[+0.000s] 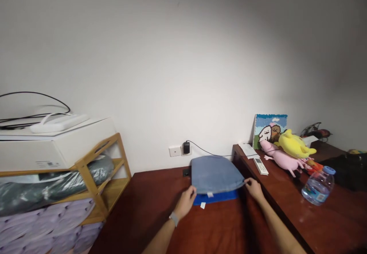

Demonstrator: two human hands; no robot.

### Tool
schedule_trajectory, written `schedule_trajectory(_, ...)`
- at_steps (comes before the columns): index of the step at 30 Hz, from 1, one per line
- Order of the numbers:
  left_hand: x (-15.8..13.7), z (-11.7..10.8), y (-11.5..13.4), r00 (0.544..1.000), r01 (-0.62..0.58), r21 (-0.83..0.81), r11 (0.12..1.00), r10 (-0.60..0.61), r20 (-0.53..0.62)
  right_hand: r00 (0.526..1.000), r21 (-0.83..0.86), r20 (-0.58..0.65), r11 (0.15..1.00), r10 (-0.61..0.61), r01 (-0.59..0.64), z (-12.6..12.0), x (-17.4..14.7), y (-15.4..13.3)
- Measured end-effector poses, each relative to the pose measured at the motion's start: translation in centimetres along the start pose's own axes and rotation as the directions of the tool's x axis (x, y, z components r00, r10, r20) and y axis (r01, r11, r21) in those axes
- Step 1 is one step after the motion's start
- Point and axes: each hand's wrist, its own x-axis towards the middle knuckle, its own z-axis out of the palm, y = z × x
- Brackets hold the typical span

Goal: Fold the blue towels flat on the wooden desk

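A thin grey-blue seat cushion [216,173], rounded at its edges, lies near the wall on the dark red-brown wooden desk [160,193]. My left hand [187,200], with a grey band at the wrist, pinches its near left corner. At the near right corner, my right hand [253,189] grips the edge between thumb and fingers. Under the near edge shows a strip of bright blue material [220,198]. One white tag [210,194] hangs at the cushion's edge, and a small white piece [203,205] sits just in front of the blue strip.
A higher wooden surface on the right carries a remote control [260,166], pink plush [282,158], yellow plush [295,145], picture [269,130] and plastic bottle [319,187]. A black charger [186,147] is plugged into the wall, its cable running right. Left stands a wooden shelf [94,181] bearing a white box [57,151].
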Motion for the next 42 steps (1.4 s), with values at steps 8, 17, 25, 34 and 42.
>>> schedule_trajectory(8,-4.4,8.5,-10.2,0.989,-0.052,0.209,0.977,0.08,-0.128,0.973,-0.064,-0.084,0.974,0.213,-0.219,5.8,-4.2,7.9)
schedule_trajectory(17,-5.3,9.1,-10.7,0.968,-0.072,0.338,0.938,0.147,-0.202,0.944,0.023,-0.135,0.953,0.302,-0.302,6.8,-3.2,11.3)
schedule_trajectory(25,-5.3,8.8,-9.6,0.975,-0.06,0.371,0.927,0.133,-0.177,0.953,-0.012,-0.187,0.97,0.238,-0.244,8.2,-3.0,11.0)
schedule_trajectory(34,-15.2,1.5,-16.4,0.956,0.081,0.598,0.797,0.109,-0.274,0.991,-0.519,-0.111,0.855,-0.072,0.004,11.7,-4.5,6.3)
schedule_trajectory(42,-17.2,0.3,-15.1,0.979,0.088,0.66,0.746,0.058,-0.196,0.937,-0.696,0.335,0.644,-0.1,0.318,18.9,-7.5,1.6)
